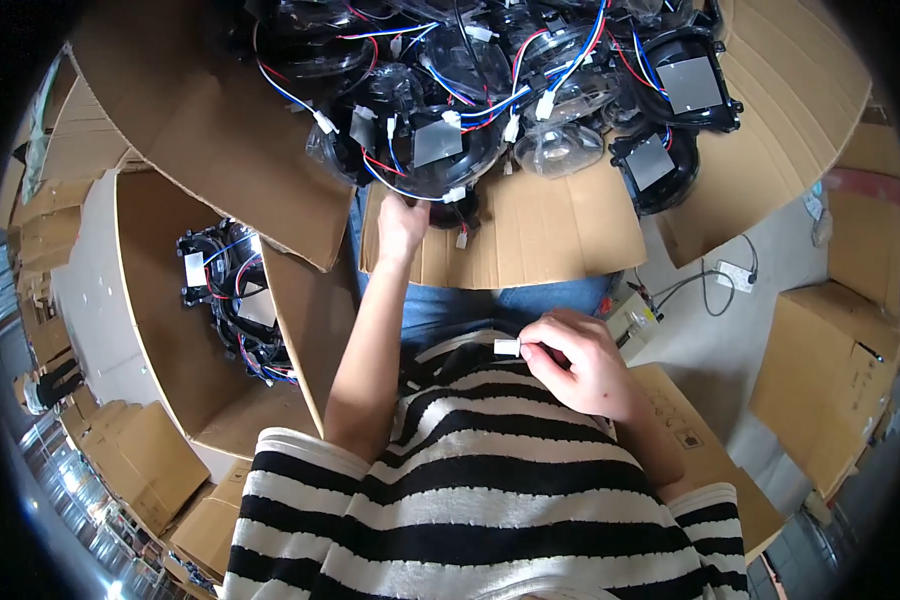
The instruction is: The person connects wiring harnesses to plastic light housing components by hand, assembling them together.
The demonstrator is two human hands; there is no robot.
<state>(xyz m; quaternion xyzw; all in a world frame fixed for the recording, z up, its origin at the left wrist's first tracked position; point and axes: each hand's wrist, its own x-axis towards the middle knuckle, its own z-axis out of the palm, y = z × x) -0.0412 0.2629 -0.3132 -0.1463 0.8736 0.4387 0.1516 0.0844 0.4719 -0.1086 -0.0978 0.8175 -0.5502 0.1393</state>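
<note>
A pile of black lamp units with clear covers and grey square labels fills the open carton in front of me. My left hand reaches over the carton's near flap, its fingers closed at the lower edge of the nearest lamp unit. That unit hides the fingertips. Close to my body, my right hand pinches a small white rectangular piece between thumb and fingers. Red, white and blue wires with white plugs run across the lamp units.
At left stands a tall open carton holding more lamp units. The front carton's flap lies over my knees. A power strip with black cables rests on the floor at right, near another carton.
</note>
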